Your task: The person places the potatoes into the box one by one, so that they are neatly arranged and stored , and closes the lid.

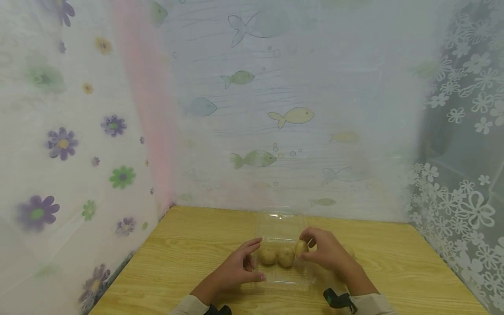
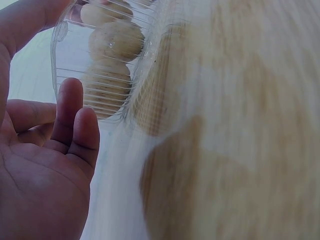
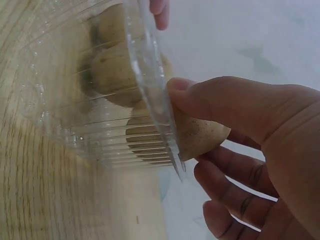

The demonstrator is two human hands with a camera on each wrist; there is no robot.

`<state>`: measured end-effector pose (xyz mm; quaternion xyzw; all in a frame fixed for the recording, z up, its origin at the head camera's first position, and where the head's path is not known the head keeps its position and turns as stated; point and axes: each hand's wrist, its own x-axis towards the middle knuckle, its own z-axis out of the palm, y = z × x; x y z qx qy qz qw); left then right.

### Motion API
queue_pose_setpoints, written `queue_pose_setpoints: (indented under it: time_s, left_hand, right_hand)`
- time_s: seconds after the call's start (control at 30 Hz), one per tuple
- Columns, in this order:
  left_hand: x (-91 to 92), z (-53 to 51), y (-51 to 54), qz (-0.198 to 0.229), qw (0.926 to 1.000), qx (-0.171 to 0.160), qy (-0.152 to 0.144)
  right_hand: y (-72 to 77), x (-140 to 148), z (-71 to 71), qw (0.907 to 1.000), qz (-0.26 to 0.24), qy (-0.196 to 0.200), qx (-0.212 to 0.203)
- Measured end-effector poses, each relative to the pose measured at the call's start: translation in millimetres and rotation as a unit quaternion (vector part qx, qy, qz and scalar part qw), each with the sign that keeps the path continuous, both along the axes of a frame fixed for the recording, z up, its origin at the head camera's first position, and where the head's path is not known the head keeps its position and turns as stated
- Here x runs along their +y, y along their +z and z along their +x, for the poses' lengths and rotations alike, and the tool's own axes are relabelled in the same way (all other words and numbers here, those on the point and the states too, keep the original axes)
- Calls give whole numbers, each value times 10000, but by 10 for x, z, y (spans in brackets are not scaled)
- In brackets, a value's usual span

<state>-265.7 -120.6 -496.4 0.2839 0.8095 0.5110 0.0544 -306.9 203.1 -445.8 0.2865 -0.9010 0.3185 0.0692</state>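
Observation:
A clear plastic container [image 1: 281,275] with its lid [image 1: 277,225] opened back stands on the table. Two potatoes [image 1: 268,255] lie side by side in it. My left hand [image 1: 240,264] holds the container's left side, thumb at the front corner and fingers at the back; in the left wrist view two fingers [image 2: 86,127] are bent beside the ribbed wall. With thumb and fingers my right hand [image 1: 324,249] grips another potato [image 3: 197,132] at the right end, partly below the container's rim. The fingers beneath that potato are partly hidden.
One more potato [image 1: 349,250] rests on the wooden table [image 1: 405,262], partly hidden behind my right wrist. Patterned sheets with fish [image 1: 293,116] and flowers [image 1: 63,144] hang round the back and sides of the table.

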Motion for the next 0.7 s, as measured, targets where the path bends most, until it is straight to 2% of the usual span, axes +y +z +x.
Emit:
queue_pose_setpoints:
  time_s: [0.5, 0.7]
  left_hand:
    - [3, 6, 12, 76, 9999, -58, -36]
    - [4, 5, 0, 94, 9999, -16, -54]
  right_hand:
    - [-23, -5, -9, 9997, 88, -141, -203]
    - [-7, -6, 7, 9998, 98, -105, -132]
